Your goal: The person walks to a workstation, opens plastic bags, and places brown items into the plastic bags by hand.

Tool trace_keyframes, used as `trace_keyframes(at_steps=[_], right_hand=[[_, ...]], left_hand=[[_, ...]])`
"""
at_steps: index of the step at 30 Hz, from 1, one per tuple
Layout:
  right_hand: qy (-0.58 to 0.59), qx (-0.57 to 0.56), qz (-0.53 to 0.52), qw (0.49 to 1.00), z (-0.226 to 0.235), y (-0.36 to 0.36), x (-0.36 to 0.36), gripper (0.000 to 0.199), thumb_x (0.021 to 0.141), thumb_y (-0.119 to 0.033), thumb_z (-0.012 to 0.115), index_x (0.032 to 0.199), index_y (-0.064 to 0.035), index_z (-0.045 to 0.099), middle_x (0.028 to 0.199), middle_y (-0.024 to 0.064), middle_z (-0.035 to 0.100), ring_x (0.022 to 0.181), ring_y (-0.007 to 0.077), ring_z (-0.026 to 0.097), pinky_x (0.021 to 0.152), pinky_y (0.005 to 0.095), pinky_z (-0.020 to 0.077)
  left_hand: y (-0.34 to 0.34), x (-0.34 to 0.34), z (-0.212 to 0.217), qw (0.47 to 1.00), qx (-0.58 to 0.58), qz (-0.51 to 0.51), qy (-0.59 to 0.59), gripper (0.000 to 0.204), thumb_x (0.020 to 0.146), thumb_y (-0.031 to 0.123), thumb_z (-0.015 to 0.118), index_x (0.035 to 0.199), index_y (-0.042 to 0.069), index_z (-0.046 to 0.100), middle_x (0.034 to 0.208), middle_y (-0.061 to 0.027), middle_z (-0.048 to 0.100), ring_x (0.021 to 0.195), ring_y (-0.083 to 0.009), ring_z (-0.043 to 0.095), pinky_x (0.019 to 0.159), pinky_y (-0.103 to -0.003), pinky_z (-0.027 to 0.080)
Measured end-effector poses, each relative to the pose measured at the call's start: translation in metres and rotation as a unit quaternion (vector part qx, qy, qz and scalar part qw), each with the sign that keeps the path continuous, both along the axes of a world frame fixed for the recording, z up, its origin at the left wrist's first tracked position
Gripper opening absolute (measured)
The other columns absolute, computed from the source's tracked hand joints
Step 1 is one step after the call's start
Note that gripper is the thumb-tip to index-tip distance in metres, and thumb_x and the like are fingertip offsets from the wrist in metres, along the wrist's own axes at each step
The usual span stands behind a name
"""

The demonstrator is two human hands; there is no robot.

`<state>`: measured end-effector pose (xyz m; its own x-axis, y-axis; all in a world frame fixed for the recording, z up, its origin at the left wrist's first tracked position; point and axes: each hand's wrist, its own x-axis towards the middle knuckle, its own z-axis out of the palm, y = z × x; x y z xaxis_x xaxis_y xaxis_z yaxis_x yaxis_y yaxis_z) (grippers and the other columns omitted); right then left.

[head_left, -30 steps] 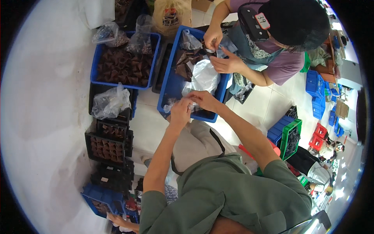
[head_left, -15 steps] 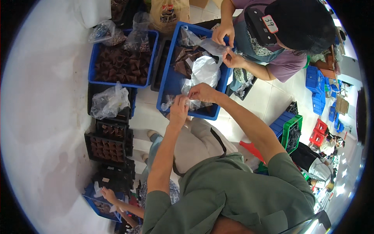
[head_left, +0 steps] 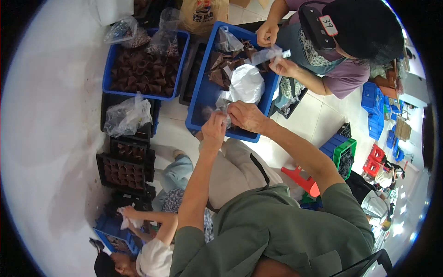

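Clear plastic, a crumpled bag (head_left: 228, 122), was held over the near end of a blue bin (head_left: 195, 98), the fingers of the left hand (head_left: 213, 132) and the right hand (head_left: 249, 116) clamped on it. Beyond it in the bin lay a white bag (head_left: 247, 83) and brown pieces (head_left: 217, 76). Printing marked a tan sack (head_left: 202, 18); a co-worker's black headset (head_left: 313, 23) carried a white, red-edged label (head_left: 328, 25) with handwritten digits.

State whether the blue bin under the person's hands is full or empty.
Partly filled: the blue bin holds brown pieces and a shiny bag, but its blue base shows bare toward the left.
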<state>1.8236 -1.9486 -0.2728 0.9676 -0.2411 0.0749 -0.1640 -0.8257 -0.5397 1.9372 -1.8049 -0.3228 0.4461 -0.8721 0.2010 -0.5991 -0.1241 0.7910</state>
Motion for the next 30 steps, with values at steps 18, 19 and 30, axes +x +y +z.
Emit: trace_keyframes(at_steps=[18,19,30], right_hand=[[0.196,0.094,0.114,0.969,0.006,-0.037,0.030,0.023,0.081,-0.011,0.066,0.104,-0.0089,0.062,0.107,0.0083,0.060,0.096,0.0261,0.061,0.076,0.0361,0.0533],[0.168,0.005,0.144,0.975,0.010,-0.036,0.030,0.021,0.080,-0.011,0.065,0.101,-0.0069,0.062,0.104,0.0088,0.060,0.093,0.0262,0.061,0.075,0.0357,0.0535],[0.203,-0.062,-0.090,0.973,-0.020,-0.031,0.006,0.013,0.089,-0.010,0.056,0.097,-0.0012,0.051,0.085,0.0168,0.061,0.072,0.0309,0.066,0.060,0.0425,0.0528]], left_hand=[[0.002,0.001,-0.004,0.998,-0.057,0.026,-0.022,0.029,0.074,0.000,0.069,0.096,0.013,0.057,0.099,-0.0071,0.060,0.079,-0.0290,0.063,0.065,-0.038,0.051],[0.003,0.002,-0.002,0.996,-0.076,0.034,-0.029,0.031,0.070,-0.001,0.070,0.096,0.014,0.059,0.098,-0.0068,0.060,0.085,-0.0289,0.062,0.070,-0.040,0.050],[0.034,-0.027,0.011,0.995,0.003,0.097,-0.032,0.028,0.072,-0.001,0.070,0.094,0.015,0.063,0.110,-0.0077,0.060,0.099,-0.0293,0.060,0.082,-0.043,0.046]])
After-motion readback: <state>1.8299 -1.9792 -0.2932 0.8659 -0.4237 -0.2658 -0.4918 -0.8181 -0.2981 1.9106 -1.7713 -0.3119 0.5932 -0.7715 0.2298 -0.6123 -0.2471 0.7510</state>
